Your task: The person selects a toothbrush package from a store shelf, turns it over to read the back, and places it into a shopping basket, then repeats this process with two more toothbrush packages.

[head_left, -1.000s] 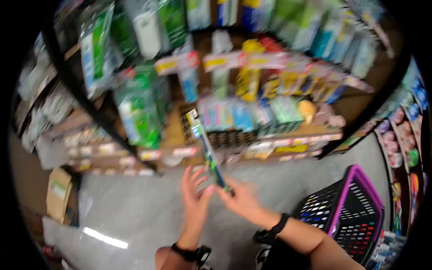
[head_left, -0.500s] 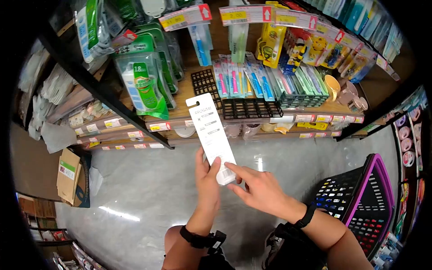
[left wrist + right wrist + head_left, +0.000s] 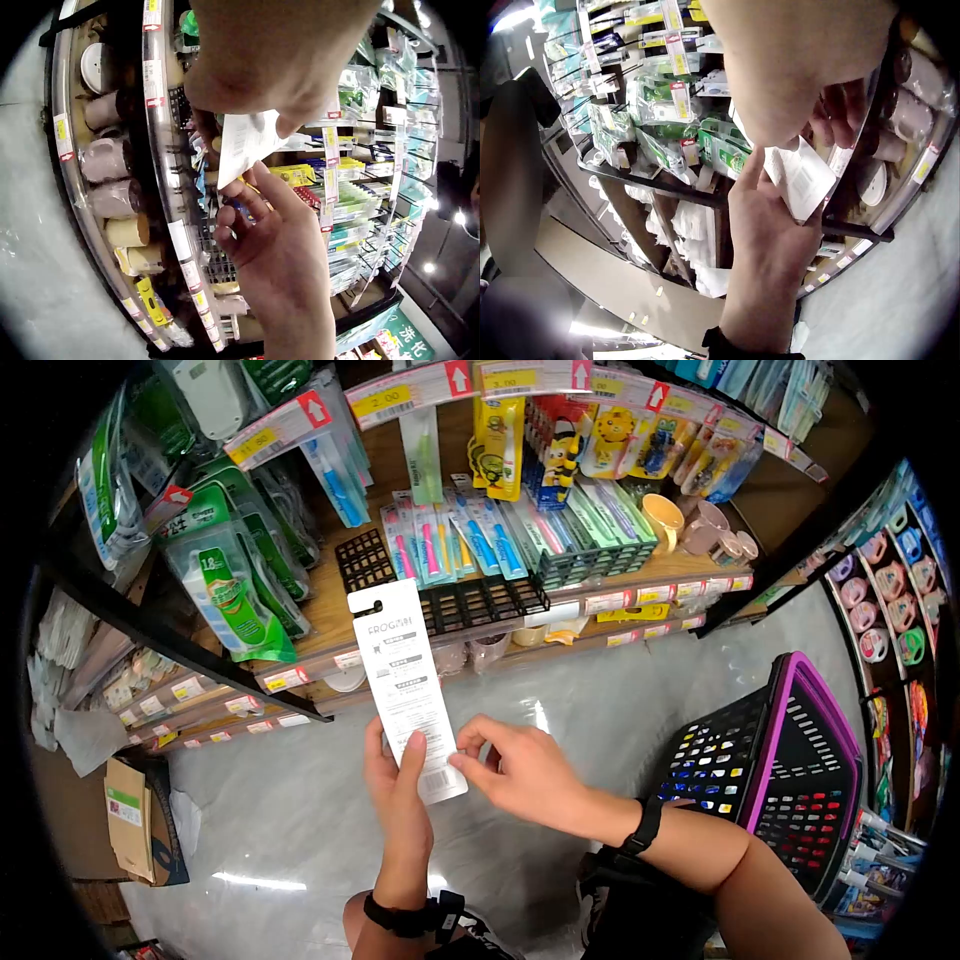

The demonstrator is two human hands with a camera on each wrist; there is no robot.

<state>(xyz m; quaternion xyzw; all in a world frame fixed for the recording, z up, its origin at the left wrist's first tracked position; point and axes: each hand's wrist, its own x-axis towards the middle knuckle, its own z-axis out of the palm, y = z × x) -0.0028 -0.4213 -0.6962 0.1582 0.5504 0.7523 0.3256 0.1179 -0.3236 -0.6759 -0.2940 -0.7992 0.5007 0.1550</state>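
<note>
My left hand [image 3: 402, 800] holds a toothbrush package [image 3: 398, 660] by its lower part, thumb across the printed white back and fingers behind it. The pack is nearly upright, with a hanging hole at its top; the toothbrush side faces away. At the lower right edge, the thumb and forefinger of my right hand [image 3: 535, 775] pinch the card. In the left wrist view, fingertips of the right hand [image 3: 281, 247] meet the edge of the white card [image 3: 244, 142]. The right wrist view shows the left hand [image 3: 772, 232] supporting the package [image 3: 806, 180] from below.
Ahead, a shelf carries pink and blue toothbrush packs [image 3: 430, 540], black plastic racks [image 3: 480, 605] and a yellow cup [image 3: 662, 520]. Green packs [image 3: 225, 595] hang at left. A black basket with a purple rim [image 3: 770, 740] stands at right; a cardboard box [image 3: 130, 820] sits at left.
The package has turned from edge-on to show its white back, then shifted left in view. My right forefinger, earlier extended over the card, has bent to its edge beside the thumb.
</note>
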